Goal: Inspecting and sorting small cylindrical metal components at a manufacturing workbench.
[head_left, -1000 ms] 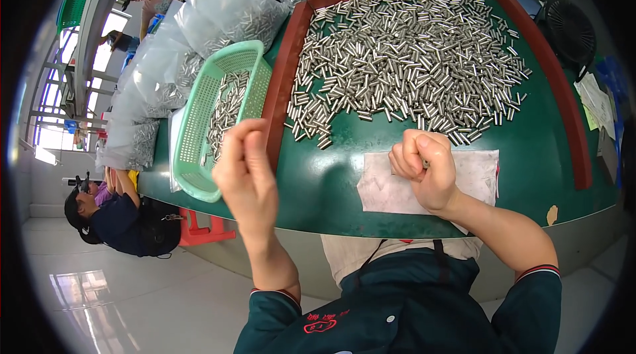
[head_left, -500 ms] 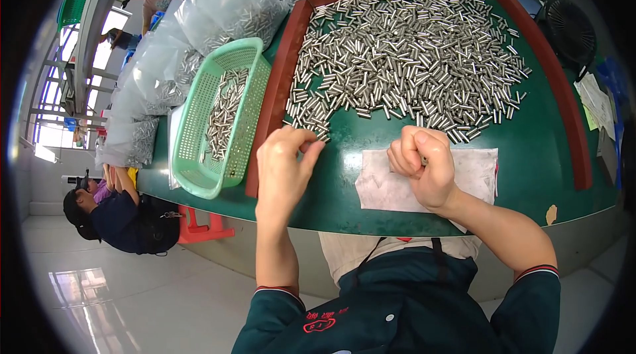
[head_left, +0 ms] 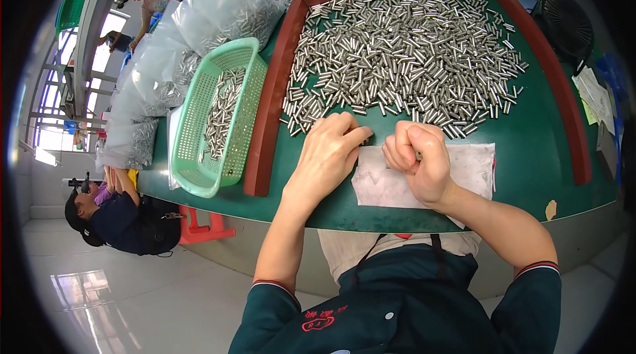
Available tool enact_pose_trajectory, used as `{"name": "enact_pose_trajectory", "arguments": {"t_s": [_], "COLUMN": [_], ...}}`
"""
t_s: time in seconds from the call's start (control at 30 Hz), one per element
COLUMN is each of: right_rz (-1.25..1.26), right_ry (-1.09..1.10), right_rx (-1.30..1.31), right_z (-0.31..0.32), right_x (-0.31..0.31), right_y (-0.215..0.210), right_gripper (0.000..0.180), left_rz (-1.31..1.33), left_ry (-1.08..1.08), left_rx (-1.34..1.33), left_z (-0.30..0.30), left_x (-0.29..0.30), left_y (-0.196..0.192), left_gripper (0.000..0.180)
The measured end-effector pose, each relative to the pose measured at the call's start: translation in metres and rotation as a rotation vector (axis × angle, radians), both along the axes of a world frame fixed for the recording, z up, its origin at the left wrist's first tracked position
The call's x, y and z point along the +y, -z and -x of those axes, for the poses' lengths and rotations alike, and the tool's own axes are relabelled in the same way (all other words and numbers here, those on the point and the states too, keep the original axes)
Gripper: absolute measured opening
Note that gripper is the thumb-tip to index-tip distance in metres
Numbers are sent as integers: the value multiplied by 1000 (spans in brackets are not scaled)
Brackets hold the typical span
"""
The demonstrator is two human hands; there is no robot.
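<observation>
A wide heap of short, shiny metal pins lies spread over the green tabletop. My left hand is at the heap's near edge, thumb and fingers pinched together. A small dark bit of a pin shows at its fingertips, largely hidden by them. Closed in a fist, my right hand is over a stained white cloth. A greyish pin end peeks out between its thumb and curled fingers; how many pins are inside is hidden. The two hands are close together but apart.
Dark red rails border the heap. Left of them stands a light green perforated basket with pins in it. Clear plastic bags of pins line the far left, a black fan the right. Co-workers are at the left.
My left hand has moved right, from the heap's left corner toward my right hand. My right fist has stayed over the cloth, turned slightly. The view has shifted a little.
</observation>
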State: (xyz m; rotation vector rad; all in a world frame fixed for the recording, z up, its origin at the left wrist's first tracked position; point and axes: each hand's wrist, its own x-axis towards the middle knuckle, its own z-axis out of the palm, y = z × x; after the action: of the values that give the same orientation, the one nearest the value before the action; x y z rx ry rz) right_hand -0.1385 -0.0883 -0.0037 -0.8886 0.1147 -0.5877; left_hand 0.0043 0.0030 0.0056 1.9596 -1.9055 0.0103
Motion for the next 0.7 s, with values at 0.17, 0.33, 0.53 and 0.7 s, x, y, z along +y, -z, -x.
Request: {"name": "enact_pose_trajectory", "arguments": {"t_s": [0.17, 0.33, 0.53, 0.7], "right_rz": [-33, 18, -36, -24], "right_ry": [-3, 24, -8, -7], "right_rx": [29, 22, 23, 25], "right_z": [1, 1, 1, 1], "right_x": [0, -2, -2, -2], "right_y": [2, 2, 3, 3], "right_gripper": [32, 33, 33, 34], "left_rz": [88, 122, 177, 110], "left_ry": [3, 22, -72, -145], "left_rx": [153, 173, 171, 161], "left_z": [5, 4, 7, 7], "left_x": [-5, -8, -5, -5], "left_y": [4, 8, 8, 9], "left_gripper": [15, 16, 16, 16]}}
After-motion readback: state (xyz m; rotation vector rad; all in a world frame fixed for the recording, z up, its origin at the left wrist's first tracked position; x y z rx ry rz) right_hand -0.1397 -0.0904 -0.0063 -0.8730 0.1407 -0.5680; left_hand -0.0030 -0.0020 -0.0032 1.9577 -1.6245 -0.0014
